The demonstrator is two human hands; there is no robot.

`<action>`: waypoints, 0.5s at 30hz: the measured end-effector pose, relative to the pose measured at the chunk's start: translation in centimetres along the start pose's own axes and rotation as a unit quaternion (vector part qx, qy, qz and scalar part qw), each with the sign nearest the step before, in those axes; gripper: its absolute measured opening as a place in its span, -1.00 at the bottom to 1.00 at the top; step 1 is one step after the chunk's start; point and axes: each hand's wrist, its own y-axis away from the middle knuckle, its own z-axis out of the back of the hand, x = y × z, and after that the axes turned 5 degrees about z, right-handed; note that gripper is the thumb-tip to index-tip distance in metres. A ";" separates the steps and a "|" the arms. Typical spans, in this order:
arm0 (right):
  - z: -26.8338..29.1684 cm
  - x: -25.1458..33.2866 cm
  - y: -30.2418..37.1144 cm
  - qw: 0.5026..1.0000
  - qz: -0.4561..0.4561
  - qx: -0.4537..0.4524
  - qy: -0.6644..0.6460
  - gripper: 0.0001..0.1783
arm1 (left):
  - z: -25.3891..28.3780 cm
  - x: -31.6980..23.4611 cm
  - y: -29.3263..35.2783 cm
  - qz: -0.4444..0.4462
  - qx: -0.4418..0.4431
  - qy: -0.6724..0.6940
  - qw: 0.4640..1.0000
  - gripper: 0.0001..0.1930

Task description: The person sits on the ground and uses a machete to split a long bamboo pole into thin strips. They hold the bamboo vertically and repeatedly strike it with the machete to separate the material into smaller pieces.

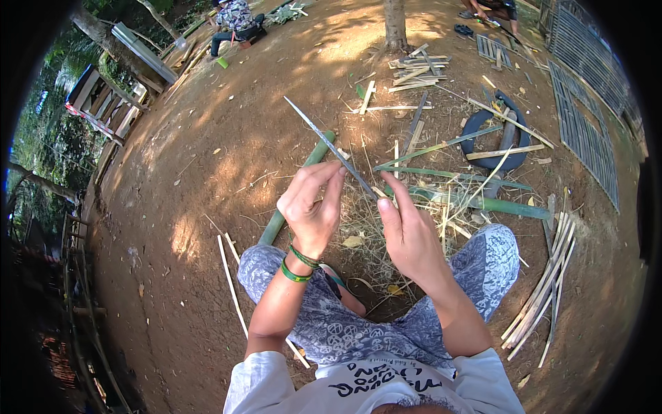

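A long, slender grey strip (318,132), which looks like split bamboo, slants in front of me, its pale narrow tip pointing far left. My left hand (310,205) pinches it partway along between thumb and fingertips. At its near end my right hand (412,238) is closed on it, thumb and forefinger around the end. A small pale yellowish bit shows by the right fingertips; what it is I cannot make out. Below the hands, thin shavings (365,228) litter the ground between my bent knees. A green bamboo pole (276,224) lies beyond my left knee.
Green bamboo lengths (507,205) lie right of the shavings, with a black tyre (476,127) behind. Pale strips (548,286) are bundled at my right. More split pieces (417,69) lie near a tree trunk (395,24). Another person (236,19) sits far left, one more far right.
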 end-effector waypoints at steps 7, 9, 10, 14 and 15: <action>-1.6 -2.3 -1.4 1.000 0.000 0.015 0.002 -0.50 | 0.1 1.3 0.5 0.027 -0.020 0.001 0.999 -0.88; -2.8 -3.9 -2.0 1.000 0.003 0.015 -0.001 -0.50 | 0.1 1.5 0.3 0.034 -0.032 0.006 0.999 -0.86; -3.4 -4.2 -2.0 1.000 0.003 0.022 0.001 -0.49 | 0.1 1.5 0.5 0.045 -0.040 0.008 0.998 -0.85; -4.0 -4.9 -3.5 0.996 -0.035 0.076 0.043 -0.40 | 0.8 1.8 0.2 0.049 -0.035 -0.018 0.998 -0.85; -4.1 -5.0 -4.0 0.993 -0.053 0.094 0.050 -0.37 | 1.1 1.8 0.1 0.042 -0.029 -0.026 0.998 -0.85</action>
